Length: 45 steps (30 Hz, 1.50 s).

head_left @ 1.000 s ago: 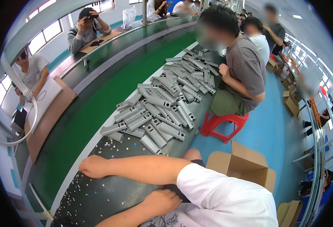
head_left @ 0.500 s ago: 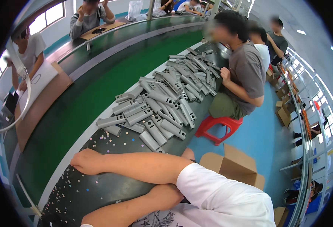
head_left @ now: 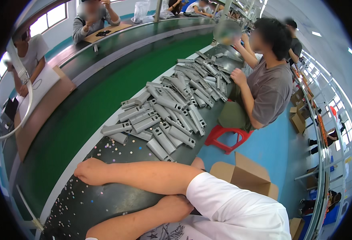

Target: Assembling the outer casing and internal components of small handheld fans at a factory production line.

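My right forearm crosses the dark tabletop [head_left: 122, 196] from the right. At its end my right hand [head_left: 91, 171] rests closed in a fist near the pale table edge, and nothing shows in it. My left hand [head_left: 176, 208] lies tucked against the underside of my right upper arm near the elbow, its fingers hidden. Beyond my right forearm a heap of grey half-round plastic casings [head_left: 164, 102] with cut-outs at their ends covers the table. Small round pale and coloured discs [head_left: 70, 196] are scattered around my right hand. Neither hand touches the casings.
A green conveyor belt [head_left: 104, 104] runs along the table's left side. To the right, a co-worker [head_left: 270, 76] sits on a red stool [head_left: 228, 138]. An open cardboard box [head_left: 246, 176] stands on the blue floor beside me. Other people sit across the belt.
The co-worker on the red stool has leaned back to the right, and a raised hand now shows near that person's head. My own hands and the casings stay in place.
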Tool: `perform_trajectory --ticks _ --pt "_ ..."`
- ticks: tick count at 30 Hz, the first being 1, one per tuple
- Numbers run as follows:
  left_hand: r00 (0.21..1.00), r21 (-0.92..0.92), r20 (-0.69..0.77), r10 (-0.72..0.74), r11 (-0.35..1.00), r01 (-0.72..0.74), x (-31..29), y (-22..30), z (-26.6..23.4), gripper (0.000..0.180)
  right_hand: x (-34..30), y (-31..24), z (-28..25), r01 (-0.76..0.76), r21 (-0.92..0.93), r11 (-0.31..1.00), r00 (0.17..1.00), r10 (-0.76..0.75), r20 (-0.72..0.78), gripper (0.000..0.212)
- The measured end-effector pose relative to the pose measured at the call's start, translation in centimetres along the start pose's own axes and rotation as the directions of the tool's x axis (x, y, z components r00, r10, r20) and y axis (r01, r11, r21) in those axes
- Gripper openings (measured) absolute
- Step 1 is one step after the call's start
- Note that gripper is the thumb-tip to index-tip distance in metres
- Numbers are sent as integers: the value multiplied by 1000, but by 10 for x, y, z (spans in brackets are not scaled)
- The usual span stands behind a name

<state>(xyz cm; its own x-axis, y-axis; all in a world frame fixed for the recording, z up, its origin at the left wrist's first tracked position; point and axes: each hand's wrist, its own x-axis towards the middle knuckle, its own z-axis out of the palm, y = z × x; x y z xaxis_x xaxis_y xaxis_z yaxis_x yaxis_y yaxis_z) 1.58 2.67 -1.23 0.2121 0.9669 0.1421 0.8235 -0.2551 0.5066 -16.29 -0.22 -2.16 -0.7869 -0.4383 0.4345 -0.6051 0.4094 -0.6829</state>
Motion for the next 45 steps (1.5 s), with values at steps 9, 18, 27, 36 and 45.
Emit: perform_trajectory --ticks 9,18,27,36,45 --pt "1000 -3 4 -10 1000 10 -5 0 -10 22 7 -2 1 11 -47 999 997 -8 70 14" --pt "999 62 44 26 998 -28 -2 2 -6 22 3 -1 6 43 -47 998 999 -41 35 16" --pt "984 -40 140 -106 993 113 3 6 -11 27 1 1 4 45 -26 999 999 -44 25 16" --pt "999 -28 -37 -26 999 25 2 6 -12 23 3 3 8 45 -30 999 999 -44 26 16" --pt "990 -39 120 -76 996 81 0 3 -11 29 3 -1 5 23 -37 999 999 -21 48 18"
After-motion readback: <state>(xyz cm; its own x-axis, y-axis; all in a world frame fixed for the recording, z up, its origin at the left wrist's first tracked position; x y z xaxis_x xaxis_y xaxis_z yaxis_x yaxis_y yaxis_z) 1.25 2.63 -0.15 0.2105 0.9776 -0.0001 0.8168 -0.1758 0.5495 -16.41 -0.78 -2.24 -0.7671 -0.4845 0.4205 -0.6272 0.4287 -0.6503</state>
